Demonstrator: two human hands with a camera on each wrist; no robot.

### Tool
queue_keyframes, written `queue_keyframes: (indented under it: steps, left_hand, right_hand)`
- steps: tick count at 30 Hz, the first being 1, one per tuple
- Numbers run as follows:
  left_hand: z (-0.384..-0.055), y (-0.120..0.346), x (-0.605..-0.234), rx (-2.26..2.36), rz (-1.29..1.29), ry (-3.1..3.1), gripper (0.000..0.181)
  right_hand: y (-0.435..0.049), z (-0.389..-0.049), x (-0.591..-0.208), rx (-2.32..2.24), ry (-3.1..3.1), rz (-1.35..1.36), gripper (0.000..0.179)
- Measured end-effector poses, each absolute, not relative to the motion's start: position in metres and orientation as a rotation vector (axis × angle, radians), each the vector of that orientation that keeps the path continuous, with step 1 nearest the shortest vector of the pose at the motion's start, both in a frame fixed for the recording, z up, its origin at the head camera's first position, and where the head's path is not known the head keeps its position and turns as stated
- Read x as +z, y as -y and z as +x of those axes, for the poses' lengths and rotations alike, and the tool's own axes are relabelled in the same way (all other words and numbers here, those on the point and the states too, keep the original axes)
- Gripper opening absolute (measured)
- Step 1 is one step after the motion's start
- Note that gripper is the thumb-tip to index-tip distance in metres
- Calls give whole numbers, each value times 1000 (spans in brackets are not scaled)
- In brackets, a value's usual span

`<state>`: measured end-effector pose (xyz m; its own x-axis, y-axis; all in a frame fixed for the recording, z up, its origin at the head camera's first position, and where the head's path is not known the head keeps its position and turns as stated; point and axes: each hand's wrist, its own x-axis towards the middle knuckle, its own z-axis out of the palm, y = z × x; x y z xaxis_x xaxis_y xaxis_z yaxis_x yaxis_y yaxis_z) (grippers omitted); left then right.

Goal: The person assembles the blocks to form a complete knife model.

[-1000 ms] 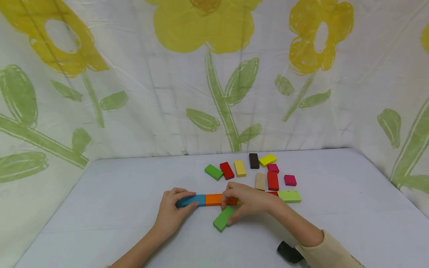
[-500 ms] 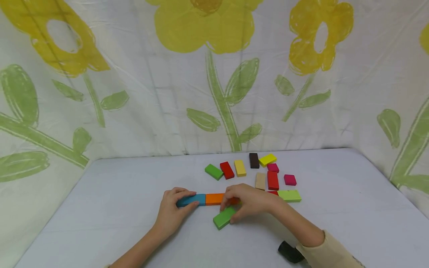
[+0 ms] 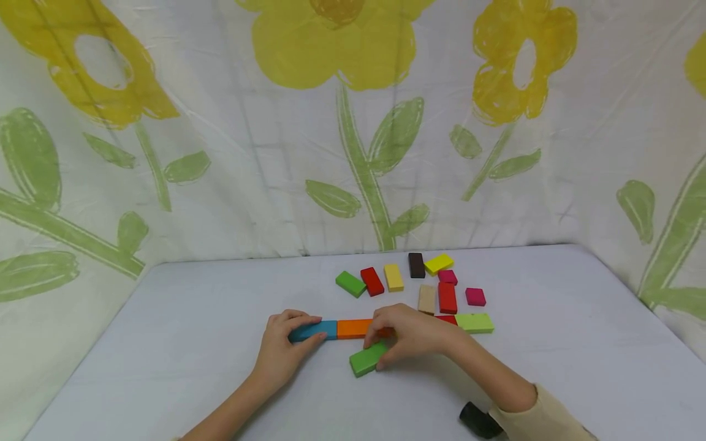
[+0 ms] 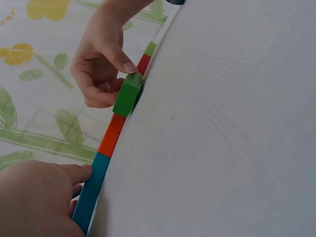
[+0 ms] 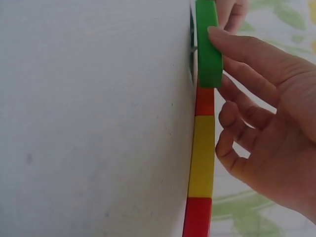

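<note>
A row of coloured blocks lies end to end across the table. At its left end my left hand (image 3: pixel 284 346) holds the blue block (image 3: pixel 324 331), thumb on the near side and fingers on the far side. An orange block (image 3: pixel 350 329) adjoins it. My right hand (image 3: pixel 413 331) pinches a green block (image 3: pixel 366 360) between thumb and fingers, just on the near side of the row. In the right wrist view, a yellow block (image 5: pixel 202 155) and a red block (image 5: pixel 198 217) continue the row beneath that hand. A lime block (image 3: pixel 475 323) forms the right end.
Behind the row lie loose blocks, among them a green one (image 3: pixel 350 284), a red one (image 3: pixel 372 282), a dark brown one (image 3: pixel 417 265) and a beige one (image 3: pixel 426 299). A black object (image 3: pixel 478 420) is by the right sleeve. A flowered cloth (image 3: pixel 265 153) hangs behind the table.
The green block has turned a little in my right hand and lies more nearly parallel to the row. My left hand stays on the blue block.
</note>
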<state>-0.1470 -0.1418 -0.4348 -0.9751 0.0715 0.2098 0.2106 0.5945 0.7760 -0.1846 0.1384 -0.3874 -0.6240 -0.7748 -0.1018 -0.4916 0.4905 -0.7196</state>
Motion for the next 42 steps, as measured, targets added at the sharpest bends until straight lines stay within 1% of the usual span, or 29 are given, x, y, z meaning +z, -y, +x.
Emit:
queue_keyframes:
  steps: [13, 26, 42]
  left_hand:
    - [-147, 141, -436, -1328, -233, 2665, 24]
    - [-147, 142, -435, -1320, -230, 2670, 25]
    - [-147, 143, -436, -1296, -264, 2643, 25]
  right_hand:
    - [-147, -173, -388, -1066, -2456, -860, 27]
    - [-143, -173, -394, -1095, -2481, -831, 29]
    - [-140, -174, -398, -1016, -2535, -813, 29]
